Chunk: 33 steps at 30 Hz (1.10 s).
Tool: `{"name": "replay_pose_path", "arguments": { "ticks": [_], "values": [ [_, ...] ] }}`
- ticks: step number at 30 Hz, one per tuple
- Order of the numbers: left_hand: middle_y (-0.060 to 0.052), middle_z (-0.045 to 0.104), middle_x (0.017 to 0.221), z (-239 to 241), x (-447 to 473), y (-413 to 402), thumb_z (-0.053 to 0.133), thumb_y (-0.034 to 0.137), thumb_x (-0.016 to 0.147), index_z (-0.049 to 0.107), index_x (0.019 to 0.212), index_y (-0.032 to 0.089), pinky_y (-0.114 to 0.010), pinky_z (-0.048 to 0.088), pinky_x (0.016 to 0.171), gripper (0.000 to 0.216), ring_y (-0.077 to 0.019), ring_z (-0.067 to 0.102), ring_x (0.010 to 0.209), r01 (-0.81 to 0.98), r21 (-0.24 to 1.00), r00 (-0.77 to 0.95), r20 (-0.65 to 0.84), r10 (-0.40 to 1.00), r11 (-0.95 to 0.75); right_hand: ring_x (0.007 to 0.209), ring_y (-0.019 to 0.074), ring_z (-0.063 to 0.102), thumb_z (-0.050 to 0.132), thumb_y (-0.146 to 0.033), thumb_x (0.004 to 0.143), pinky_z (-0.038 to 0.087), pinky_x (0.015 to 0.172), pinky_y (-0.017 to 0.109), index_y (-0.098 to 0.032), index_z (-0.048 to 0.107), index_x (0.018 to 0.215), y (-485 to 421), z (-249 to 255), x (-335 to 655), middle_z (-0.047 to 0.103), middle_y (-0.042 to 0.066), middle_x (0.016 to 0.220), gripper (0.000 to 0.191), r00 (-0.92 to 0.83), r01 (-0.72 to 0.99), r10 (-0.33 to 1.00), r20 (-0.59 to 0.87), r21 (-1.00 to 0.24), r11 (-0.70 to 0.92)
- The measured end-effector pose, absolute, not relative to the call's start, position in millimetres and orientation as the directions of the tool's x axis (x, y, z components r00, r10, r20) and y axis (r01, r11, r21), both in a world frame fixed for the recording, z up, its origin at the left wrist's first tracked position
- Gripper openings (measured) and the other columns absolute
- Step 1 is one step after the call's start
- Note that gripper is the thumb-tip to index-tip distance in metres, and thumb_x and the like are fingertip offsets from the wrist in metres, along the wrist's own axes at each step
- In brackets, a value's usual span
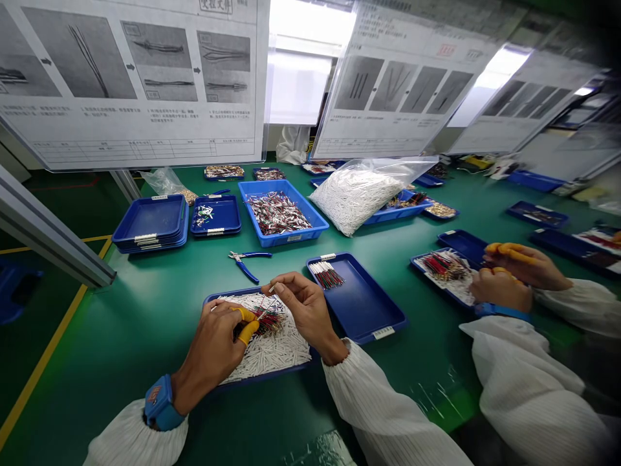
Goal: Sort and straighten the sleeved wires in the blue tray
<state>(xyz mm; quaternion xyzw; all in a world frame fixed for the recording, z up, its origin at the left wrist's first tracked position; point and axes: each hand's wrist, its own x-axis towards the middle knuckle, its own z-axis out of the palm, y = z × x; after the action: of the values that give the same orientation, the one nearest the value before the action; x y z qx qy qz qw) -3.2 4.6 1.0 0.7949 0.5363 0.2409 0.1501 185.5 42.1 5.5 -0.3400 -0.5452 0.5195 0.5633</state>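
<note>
My left hand (213, 343), with yellow finger cots on its thumb and forefinger, pinches a thin wire (263, 313) over a blue tray (220, 383). Beside it my right hand (305, 310) is closed, thumb against fingertips, on a small whitish tube (273, 288). White tubes (276, 356) fill the tray beneath both hands. On top of them lies a bundle of red, green and black wires (272, 322), partly hidden by my left hand. To the right, a second blue tray (363, 298) holds a row of white-tipped wires (327, 275).
Blue-handled cutters (247, 264) lie behind the tray. Farther back are stacked blue trays (150, 217), a blue bin (284, 239) of wire pieces and a bag of white tubes (356, 194). At right, a co-worker's hands (509, 278) work over another tray (439, 291). Instruction sheets (169, 123) hang above.
</note>
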Motion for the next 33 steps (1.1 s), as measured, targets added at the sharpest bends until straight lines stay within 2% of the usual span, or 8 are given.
{"name": "replay_pose_path", "arguments": {
  "ticks": [9, 14, 21, 28, 33],
  "values": [
    [-0.006, 0.076, 0.095, 1.2, -2.9, 5.0, 0.057, 0.01, 0.079, 0.07, 0.079, 0.021, -0.055, 0.043, 0.098, 0.017, -0.0272, 0.067, 0.094, 0.781, 0.492, 0.311, 0.227, 0.923, -0.384, 0.091, 0.0229, 0.072, 0.068, -0.04, 0.093, 0.055, 0.087, 0.039, -0.022, 0.071, 0.093, 40.3, 5.5, 186.2, 0.077, 0.006, 0.091, 0.019, -0.196, -0.144, 0.933, 0.301, -0.95, 0.276],
    [-0.004, 0.077, 0.097, 1.1, -3.8, 5.6, 0.057, 0.007, 0.078, 0.07, 0.084, 0.022, -0.054, 0.041, 0.1, 0.02, -0.0275, 0.068, 0.097, 0.778, 0.501, 0.31, 0.22, 0.925, -0.38, 0.088, 0.0225, 0.07, 0.067, -0.039, 0.094, 0.054, 0.085, 0.038, -0.021, 0.072, 0.091, 40.1, 7.3, 186.6, 0.077, 0.006, 0.09, 0.018, -0.24, -0.101, 0.925, 0.295, -0.955, 0.279],
    [-0.006, 0.076, 0.097, 3.9, -3.0, 5.0, 0.055, 0.009, 0.08, 0.07, 0.084, 0.02, -0.055, 0.041, 0.1, 0.019, -0.0268, 0.067, 0.096, 0.785, 0.49, 0.328, 0.188, 0.926, -0.378, 0.092, 0.0234, 0.072, 0.069, -0.037, 0.093, 0.055, 0.089, 0.04, -0.022, 0.072, 0.095, 40.9, 3.6, 186.1, 0.077, 0.005, 0.092, 0.016, -0.171, -0.185, 0.94, 0.297, -0.946, 0.265],
    [-0.007, 0.076, 0.099, 1.7, -3.3, 5.0, 0.054, 0.006, 0.077, 0.069, 0.084, 0.02, -0.056, 0.039, 0.101, 0.022, -0.0276, 0.066, 0.099, 0.805, 0.458, 0.336, 0.171, 0.926, -0.377, 0.088, 0.0218, 0.071, 0.068, -0.036, 0.093, 0.055, 0.084, 0.037, -0.021, 0.073, 0.092, 40.2, 6.4, 186.3, 0.077, 0.006, 0.089, 0.016, -0.227, -0.147, 0.928, 0.295, -0.952, 0.267],
    [-0.006, 0.076, 0.098, 0.2, -5.4, 6.5, 0.056, 0.008, 0.079, 0.07, 0.086, 0.021, -0.056, 0.039, 0.101, 0.02, -0.0273, 0.066, 0.098, 0.793, 0.482, 0.323, 0.185, 0.928, -0.372, 0.09, 0.0224, 0.072, 0.067, -0.036, 0.094, 0.055, 0.085, 0.037, -0.02, 0.076, 0.095, 40.3, 5.9, 187.2, 0.078, 0.007, 0.093, 0.018, -0.247, -0.082, 0.922, 0.299, -0.954, 0.288]
  ]
}}
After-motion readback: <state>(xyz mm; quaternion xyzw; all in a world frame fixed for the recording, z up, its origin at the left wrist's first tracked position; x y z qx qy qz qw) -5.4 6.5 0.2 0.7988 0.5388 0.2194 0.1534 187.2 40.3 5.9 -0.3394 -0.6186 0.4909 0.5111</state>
